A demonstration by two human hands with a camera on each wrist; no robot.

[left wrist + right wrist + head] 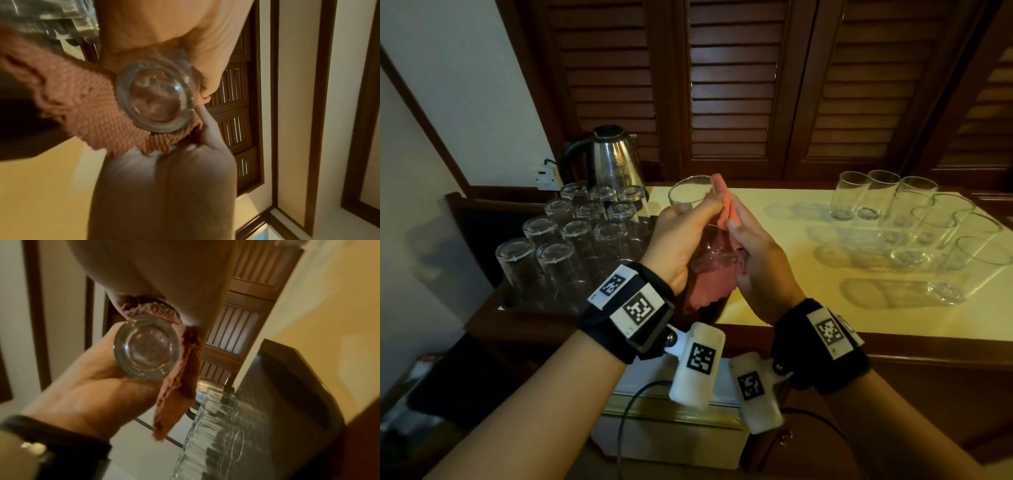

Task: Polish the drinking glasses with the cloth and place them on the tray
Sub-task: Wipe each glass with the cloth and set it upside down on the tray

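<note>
My left grip (pixel 681 240) is curled round the drinking glass (pixel 697 212), held tilted above the surface's (pixel 808 308) left edge. My right grip (pixel 760 267) pinches the pink cloth (pixel 709 284) against the glass wall. Polished glasses (pixel 571 240) stand inverted on the tray (pixel 482 219) at left.

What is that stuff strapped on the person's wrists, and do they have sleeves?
No sleeves show; both forearms are bare. Each wrist wears a wide black band, the left wrist band and the right wrist band, carrying white tags printed with black square code patterns. A white block with the same kind of pattern hangs under each wrist, and a dark cable trails down below them.
</note>
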